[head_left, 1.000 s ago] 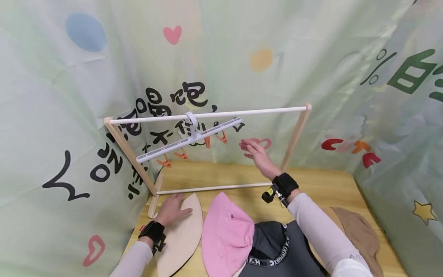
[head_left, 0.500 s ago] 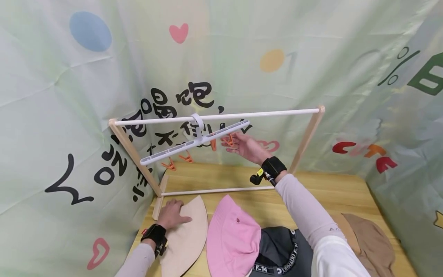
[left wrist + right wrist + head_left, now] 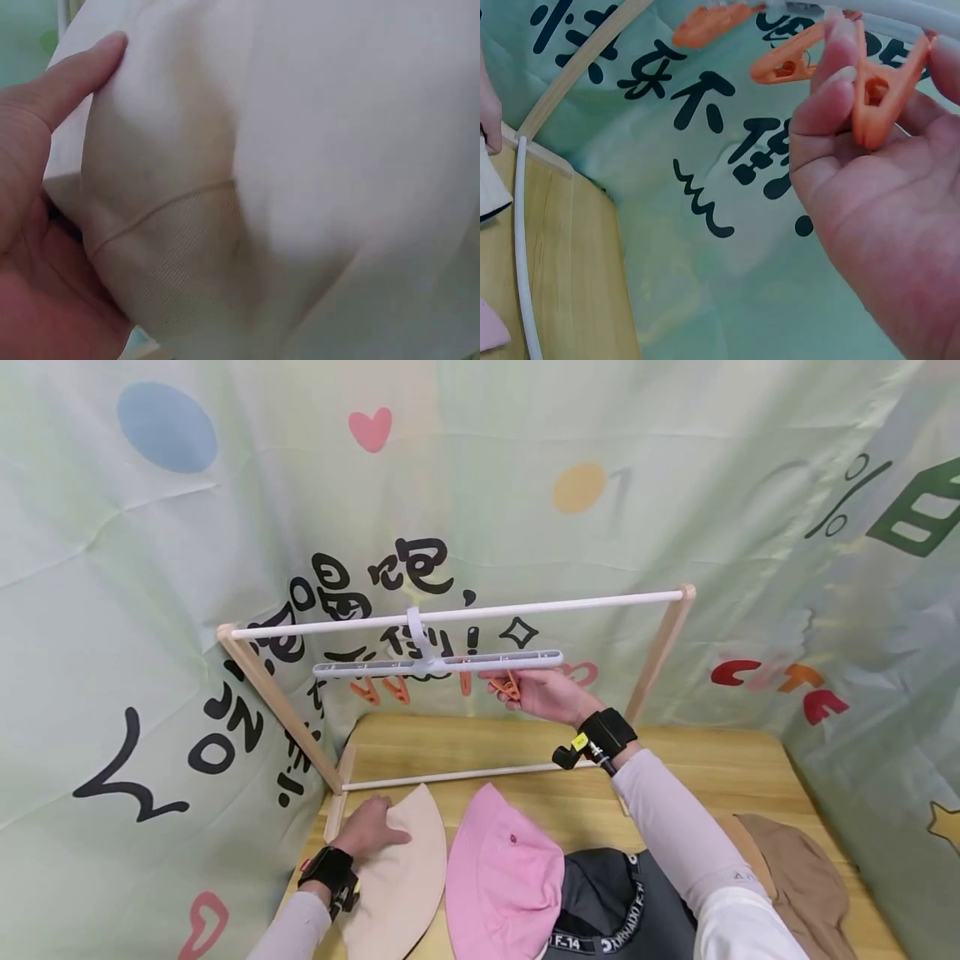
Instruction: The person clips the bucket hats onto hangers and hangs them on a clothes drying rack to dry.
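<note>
My right hand is at the right end of a pale hanger. Its fingers and thumb lie on either side of an orange clip hanging there and pinch it. The clip's tips touch at the bottom. At the lower left, my left hand grips the edge of a beige bucket hat. In the left wrist view the thumb lies along the hat's outer cloth, and the other fingers are partly hidden behind it.
The hanger hooks over the white top rod of a wooden rack. Several more orange clips dangle from it. On the wooden table lie a pink bucket hat, a dark grey cap and a brown hat.
My right hand has moved left to the hanger and taken hold of the end clip. The hanger has swung from slanted to nearly level. The left hand stays at the beige bucket hat.
</note>
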The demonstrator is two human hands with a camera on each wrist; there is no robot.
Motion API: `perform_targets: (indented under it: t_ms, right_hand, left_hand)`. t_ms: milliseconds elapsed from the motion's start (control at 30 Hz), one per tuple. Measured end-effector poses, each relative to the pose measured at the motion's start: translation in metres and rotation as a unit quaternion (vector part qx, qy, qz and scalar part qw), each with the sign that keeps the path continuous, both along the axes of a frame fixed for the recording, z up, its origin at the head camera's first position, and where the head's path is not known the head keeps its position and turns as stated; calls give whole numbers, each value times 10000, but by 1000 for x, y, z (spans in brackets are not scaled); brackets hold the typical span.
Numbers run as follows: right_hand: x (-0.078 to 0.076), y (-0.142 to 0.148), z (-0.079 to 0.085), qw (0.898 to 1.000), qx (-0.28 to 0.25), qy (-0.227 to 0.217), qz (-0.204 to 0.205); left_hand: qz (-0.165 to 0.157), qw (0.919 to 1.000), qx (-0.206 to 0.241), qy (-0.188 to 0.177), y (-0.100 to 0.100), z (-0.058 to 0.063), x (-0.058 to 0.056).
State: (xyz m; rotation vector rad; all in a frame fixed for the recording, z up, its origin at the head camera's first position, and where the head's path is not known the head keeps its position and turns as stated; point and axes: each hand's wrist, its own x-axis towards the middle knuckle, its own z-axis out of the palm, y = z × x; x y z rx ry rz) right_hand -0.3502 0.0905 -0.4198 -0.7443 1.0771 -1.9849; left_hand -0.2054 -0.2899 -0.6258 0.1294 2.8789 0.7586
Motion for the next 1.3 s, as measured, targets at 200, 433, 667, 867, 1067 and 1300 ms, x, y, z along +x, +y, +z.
perform_targets:
  t_ms: [200,433,667,867,1067,1300]
  right_hand:
    - [8,9,5,9916,-26,1189,512]
    - [23,15,14,9951,179,966,102]
    - [29,13,11,9934,314,931,-586]
    - [34,9,11,9862,533,943,-1255]
    - [38,4,13,9746,538,772,-2033]
    - [43,9,13,9646,391,548,-2549]
  left_hand:
    - [-39,9980,614,-112,-6,15,5]
    - [-135,9940,1024,370,1,45,15]
    - [-334,9918,916,824,15,80,20]
    - [-651,9846,803,1407,24,102,20]
    - [-911,9800,785,1586,41,128,18]
    - [-1301,9727,551,1843,72,156,11]
